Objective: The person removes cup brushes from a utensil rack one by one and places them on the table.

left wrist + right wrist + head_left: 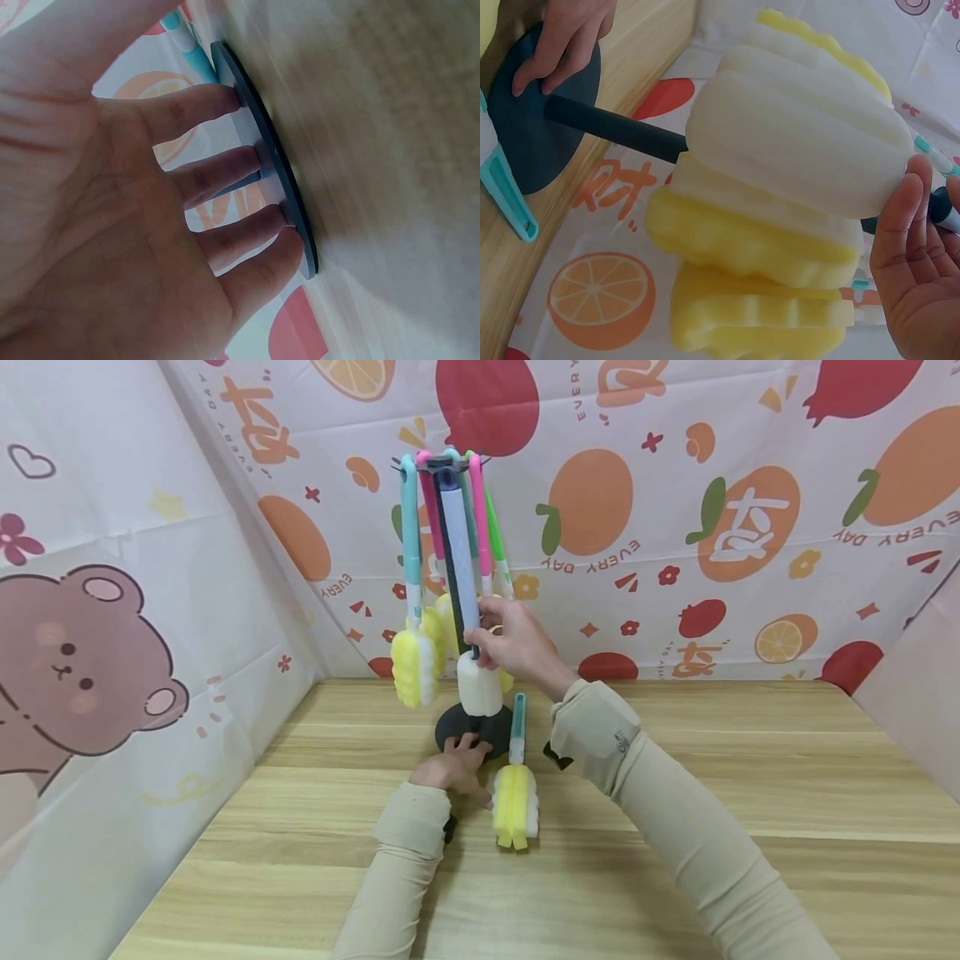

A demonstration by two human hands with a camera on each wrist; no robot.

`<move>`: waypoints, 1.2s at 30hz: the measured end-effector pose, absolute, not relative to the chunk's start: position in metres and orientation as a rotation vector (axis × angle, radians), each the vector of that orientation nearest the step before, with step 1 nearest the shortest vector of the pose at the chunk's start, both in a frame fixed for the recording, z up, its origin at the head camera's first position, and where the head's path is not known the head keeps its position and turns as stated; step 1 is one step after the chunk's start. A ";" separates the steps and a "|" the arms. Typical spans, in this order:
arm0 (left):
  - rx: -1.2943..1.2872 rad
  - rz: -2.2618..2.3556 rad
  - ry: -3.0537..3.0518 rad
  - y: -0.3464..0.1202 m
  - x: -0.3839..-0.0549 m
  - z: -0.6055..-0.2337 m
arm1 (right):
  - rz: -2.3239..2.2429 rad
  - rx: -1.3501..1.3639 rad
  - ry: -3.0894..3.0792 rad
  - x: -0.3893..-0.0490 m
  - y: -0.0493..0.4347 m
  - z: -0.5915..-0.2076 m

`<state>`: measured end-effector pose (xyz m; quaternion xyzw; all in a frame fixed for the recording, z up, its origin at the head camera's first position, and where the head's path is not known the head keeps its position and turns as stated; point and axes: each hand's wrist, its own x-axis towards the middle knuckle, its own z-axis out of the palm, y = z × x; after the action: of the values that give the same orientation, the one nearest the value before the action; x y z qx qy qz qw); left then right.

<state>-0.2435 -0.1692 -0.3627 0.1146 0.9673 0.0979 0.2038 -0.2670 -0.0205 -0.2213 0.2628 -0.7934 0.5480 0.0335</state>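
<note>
A black stand with a round base (450, 722) holds several sponge brushes hanging from its top. My left hand (452, 769) rests on the front of the base, its spread fingertips pressing the rim in the left wrist view. My right hand (521, 643) pinches the pale blue handle of a sponge brush (462, 547) just above its white sponge head (795, 135). That handle's dark top end meets the stand's top. Beside the base, a brush with a teal handle and yellow-and-white head (514, 806) lies on the table.
Behind the white head hang yellow sponge heads (757, 240), and at the left a teal-handled brush (411, 552). Pink handles (480, 518) and a green handle (496, 535) hang at the right. A fruit-print cloth (675, 527) backs the wooden table (712, 752).
</note>
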 end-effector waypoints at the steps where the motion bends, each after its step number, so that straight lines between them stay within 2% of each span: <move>1: 0.318 0.274 2.699 -0.169 -0.243 -0.363 | 1.687 0.806 -2.437 -0.267 -0.020 -0.222; 36: 0.331 0.289 2.702 -0.169 -0.245 -0.365 | 1.813 0.750 -2.417 -0.264 0.012 -0.238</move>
<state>-0.2445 -0.1693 -0.3647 0.1183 0.9670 0.1034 0.2007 -0.2640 0.0121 -0.2378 0.2409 -0.7763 0.5823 0.0139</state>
